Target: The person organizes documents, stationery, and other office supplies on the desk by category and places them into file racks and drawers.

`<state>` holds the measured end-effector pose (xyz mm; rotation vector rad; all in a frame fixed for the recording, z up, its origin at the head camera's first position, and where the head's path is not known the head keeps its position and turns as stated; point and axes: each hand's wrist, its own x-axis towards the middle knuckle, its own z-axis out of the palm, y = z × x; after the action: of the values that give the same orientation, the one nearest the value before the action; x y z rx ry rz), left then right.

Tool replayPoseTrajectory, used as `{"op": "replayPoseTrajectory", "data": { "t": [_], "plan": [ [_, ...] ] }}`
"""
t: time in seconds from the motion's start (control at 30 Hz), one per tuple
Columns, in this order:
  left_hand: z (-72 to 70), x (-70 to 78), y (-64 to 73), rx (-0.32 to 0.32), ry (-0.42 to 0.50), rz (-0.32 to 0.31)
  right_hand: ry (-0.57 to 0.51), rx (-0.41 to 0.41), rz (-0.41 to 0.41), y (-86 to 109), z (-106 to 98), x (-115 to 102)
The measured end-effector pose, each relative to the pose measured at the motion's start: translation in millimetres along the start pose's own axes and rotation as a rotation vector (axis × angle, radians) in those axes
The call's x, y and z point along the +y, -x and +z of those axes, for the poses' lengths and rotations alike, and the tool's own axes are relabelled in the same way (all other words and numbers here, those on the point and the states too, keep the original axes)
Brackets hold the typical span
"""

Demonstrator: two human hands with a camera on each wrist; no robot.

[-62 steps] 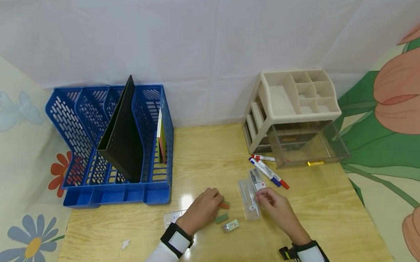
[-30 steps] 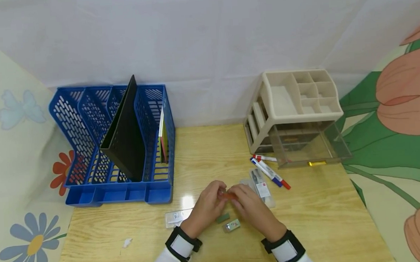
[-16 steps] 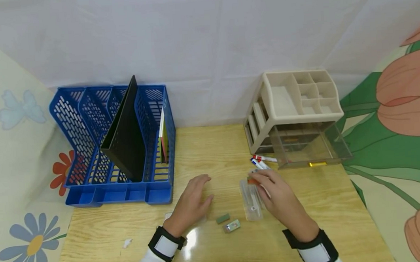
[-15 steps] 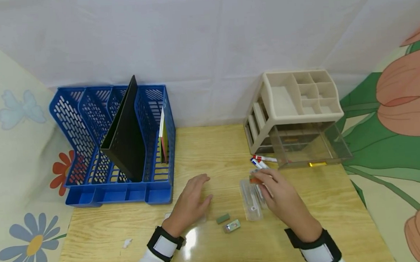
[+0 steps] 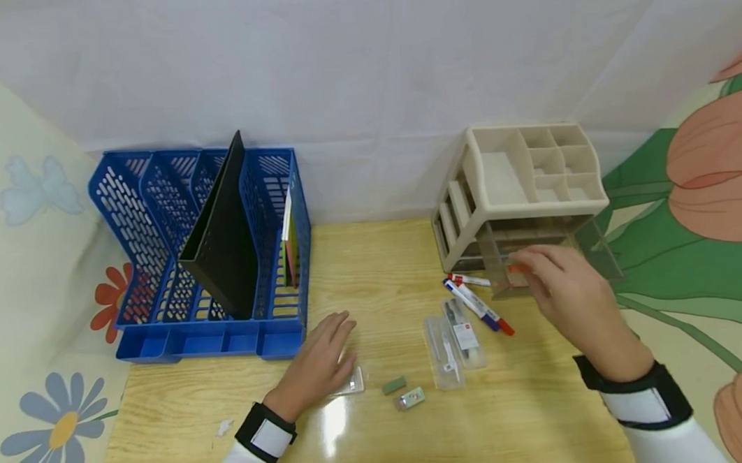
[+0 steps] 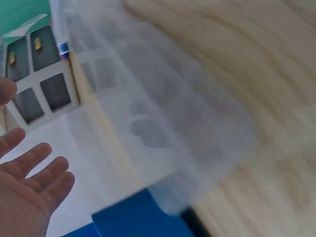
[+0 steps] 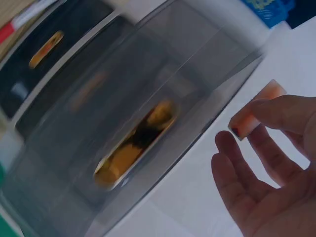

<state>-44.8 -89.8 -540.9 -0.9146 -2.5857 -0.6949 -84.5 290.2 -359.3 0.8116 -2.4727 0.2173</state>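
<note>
"So, where's the orange block (image 5: 518,268) on your feed?"

"Right of centre in the head view, over the clear drawer (image 5: 503,286) or just beside it; I can't judge its height. The right hand (image 5: 572,298) pinches it between thumb and fingers."

"How will it handle?"

"Light, I'd guess, slightly rubbery, hardly fragile. I'd take its long sides near the middle."

"And the left hand (image 5: 312,367)?"

"Lower left of centre, fingers spread near a clear case (image 5: 352,384); I see nothing held."
</note>
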Motion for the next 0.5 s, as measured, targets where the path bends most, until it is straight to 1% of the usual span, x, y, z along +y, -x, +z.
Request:
{"op": "replayPoseTrajectory", "data": {
  "t": [0.13,0.27,0.43,0.5],
  "plan": [
    [-1.2,-4.4,9.2,-0.012,-0.018,0.034,0.065,-0.051,-0.011,-2.0,4,22],
    [-3.0,-5.8,14.3,-0.030,-0.010,0.051,0.109,-0.132,-0.012,-3.9,11,40],
    [-4.6,-7.3,19.4,-0.054,-0.023,0.048,0.108,-0.246,0.015,-14.0,19,56],
    [-5.3,-8.0,20.4,-0.058,-0.017,0.038,0.102,-0.274,0.024,-18.4,22,61]
  ]
}}
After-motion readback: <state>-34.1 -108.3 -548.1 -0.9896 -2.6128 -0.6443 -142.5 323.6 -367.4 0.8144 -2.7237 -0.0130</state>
